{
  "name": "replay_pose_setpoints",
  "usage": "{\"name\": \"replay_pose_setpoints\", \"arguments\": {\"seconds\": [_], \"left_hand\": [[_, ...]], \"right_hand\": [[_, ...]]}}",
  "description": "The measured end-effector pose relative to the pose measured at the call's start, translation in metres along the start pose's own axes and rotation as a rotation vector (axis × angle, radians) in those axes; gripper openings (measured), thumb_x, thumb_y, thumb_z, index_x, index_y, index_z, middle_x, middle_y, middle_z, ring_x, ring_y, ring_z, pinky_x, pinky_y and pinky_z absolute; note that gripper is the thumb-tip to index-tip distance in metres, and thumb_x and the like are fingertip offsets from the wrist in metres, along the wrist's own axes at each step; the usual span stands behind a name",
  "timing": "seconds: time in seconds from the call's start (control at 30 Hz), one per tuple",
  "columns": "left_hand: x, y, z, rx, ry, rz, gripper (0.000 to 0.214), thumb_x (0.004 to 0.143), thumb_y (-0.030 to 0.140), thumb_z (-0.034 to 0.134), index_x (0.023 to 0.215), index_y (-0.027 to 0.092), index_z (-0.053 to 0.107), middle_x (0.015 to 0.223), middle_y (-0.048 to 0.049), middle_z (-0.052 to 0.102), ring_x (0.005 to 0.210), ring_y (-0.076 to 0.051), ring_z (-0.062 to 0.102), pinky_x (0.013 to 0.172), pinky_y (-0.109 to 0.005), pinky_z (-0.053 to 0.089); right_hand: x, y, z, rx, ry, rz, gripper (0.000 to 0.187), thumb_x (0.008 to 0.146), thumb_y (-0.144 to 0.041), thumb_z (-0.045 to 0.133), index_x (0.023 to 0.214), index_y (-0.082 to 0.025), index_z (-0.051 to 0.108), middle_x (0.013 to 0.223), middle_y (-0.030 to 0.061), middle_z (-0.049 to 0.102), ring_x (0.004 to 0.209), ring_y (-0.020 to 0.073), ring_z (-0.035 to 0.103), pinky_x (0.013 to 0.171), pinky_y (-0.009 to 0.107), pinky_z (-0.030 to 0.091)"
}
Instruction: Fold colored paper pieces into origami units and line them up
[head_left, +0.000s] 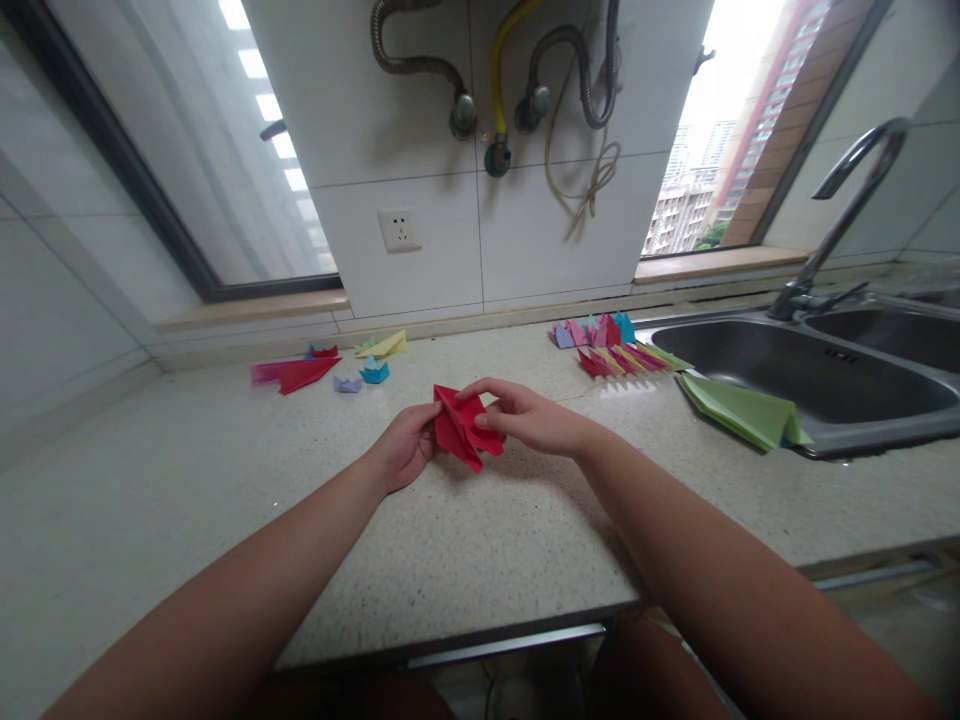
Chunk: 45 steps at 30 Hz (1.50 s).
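A sheet of red folded paper [459,428] is held between both hands over the countertop, with several flaps and creases showing. My left hand [409,445] pinches its left edge, thumb on top. From the right, my right hand [525,415] grips the upper right part, its index finger along the top edge and its thumb on a flap. Some of the fingers are hidden behind the paper. Beyond the left hand lie a small blue paper boat [374,370], a small lavender folded piece [347,384] and a yellow folded piece [386,345].
Red and pink paper planes [304,372] lie at the back left. Small folded pieces [592,331] and a row of colourful paper planes [626,359] stand by the metal sink [750,330]. A green paper plane [742,408] overlaps its rim. A faucet [847,210] rises behind.
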<state>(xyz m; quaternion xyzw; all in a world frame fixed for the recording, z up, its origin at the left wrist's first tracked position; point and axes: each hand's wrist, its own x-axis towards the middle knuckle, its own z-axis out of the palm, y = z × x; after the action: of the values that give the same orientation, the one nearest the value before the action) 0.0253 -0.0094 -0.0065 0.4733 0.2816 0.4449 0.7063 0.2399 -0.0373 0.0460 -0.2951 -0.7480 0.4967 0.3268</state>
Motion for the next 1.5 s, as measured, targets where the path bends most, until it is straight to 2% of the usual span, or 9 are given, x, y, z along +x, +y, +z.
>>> {"name": "replay_pose_setpoints", "arguments": {"seconds": [0.1,0.2,0.3,0.37,0.77,1.27,1.5], "left_hand": [[0.0,-0.001,-0.001,0.009,0.003,0.031,0.03,0.088,0.032,0.062,0.104,0.009,0.071,0.1,-0.0158,0.074,0.086,-0.023,0.07,0.076,-0.033,0.055],[-0.001,0.0,-0.001,0.024,-0.002,0.055,0.031,0.087,0.034,0.064,0.105,0.009,0.071,0.103,-0.0159,0.073,0.086,-0.022,0.069,0.074,-0.032,0.055],[-0.002,0.002,0.001,0.04,-0.005,0.055,0.033,0.086,0.035,0.066,0.107,0.009,0.07,0.104,-0.0159,0.072,0.085,-0.022,0.069,0.071,-0.031,0.055],[-0.003,0.003,0.003,0.042,-0.001,0.062,0.034,0.085,0.035,0.067,0.107,0.009,0.07,0.103,-0.0153,0.072,0.084,-0.021,0.068,0.07,-0.03,0.055],[-0.001,0.0,0.002,0.022,-0.014,0.081,0.032,0.083,0.032,0.071,0.106,0.011,0.069,0.095,-0.0115,0.074,0.075,-0.016,0.068,0.069,-0.026,0.053],[-0.003,0.0,0.003,0.029,-0.025,0.064,0.033,0.08,0.026,0.073,0.11,0.012,0.069,0.105,-0.0126,0.073,0.086,-0.019,0.069,0.079,-0.029,0.052],[-0.003,-0.001,0.002,0.07,-0.039,0.058,0.033,0.078,0.024,0.075,0.108,0.013,0.068,0.095,-0.0097,0.074,0.072,-0.014,0.067,0.061,-0.021,0.047]], "right_hand": [[-0.002,-0.003,-0.002,-0.064,0.0,-0.036,0.039,0.092,-0.035,0.057,0.128,-0.021,0.052,0.077,-0.0012,0.06,0.065,0.0111,0.051,0.062,0.025,0.042],[-0.003,-0.007,-0.003,-0.183,0.036,-0.092,0.039,0.093,-0.036,0.056,0.13,-0.023,0.053,0.095,0.0036,0.063,0.077,0.0132,0.055,0.07,0.028,0.046],[-0.003,-0.009,-0.004,-0.29,0.067,-0.143,0.035,0.093,-0.033,0.055,0.127,-0.024,0.057,0.114,0.0067,0.062,0.091,0.0159,0.057,0.078,0.03,0.047],[-0.002,-0.008,-0.004,-0.331,0.075,-0.154,0.033,0.093,-0.033,0.055,0.125,-0.023,0.058,0.118,0.0072,0.062,0.093,0.0167,0.058,0.079,0.031,0.048],[-0.003,-0.007,-0.003,-0.448,0.088,-0.125,0.028,0.091,-0.027,0.057,0.118,-0.021,0.063,0.107,0.0058,0.067,0.081,0.0139,0.059,0.075,0.029,0.048],[-0.003,0.001,-0.007,-0.498,0.1,-0.085,0.028,0.09,-0.027,0.058,0.116,-0.02,0.064,0.103,0.0055,0.07,0.078,0.0132,0.06,0.075,0.028,0.047],[-0.002,0.003,-0.007,-0.504,0.112,-0.06,0.027,0.09,-0.029,0.058,0.115,-0.019,0.065,0.103,0.0057,0.07,0.077,0.0132,0.06,0.074,0.028,0.047]]}}
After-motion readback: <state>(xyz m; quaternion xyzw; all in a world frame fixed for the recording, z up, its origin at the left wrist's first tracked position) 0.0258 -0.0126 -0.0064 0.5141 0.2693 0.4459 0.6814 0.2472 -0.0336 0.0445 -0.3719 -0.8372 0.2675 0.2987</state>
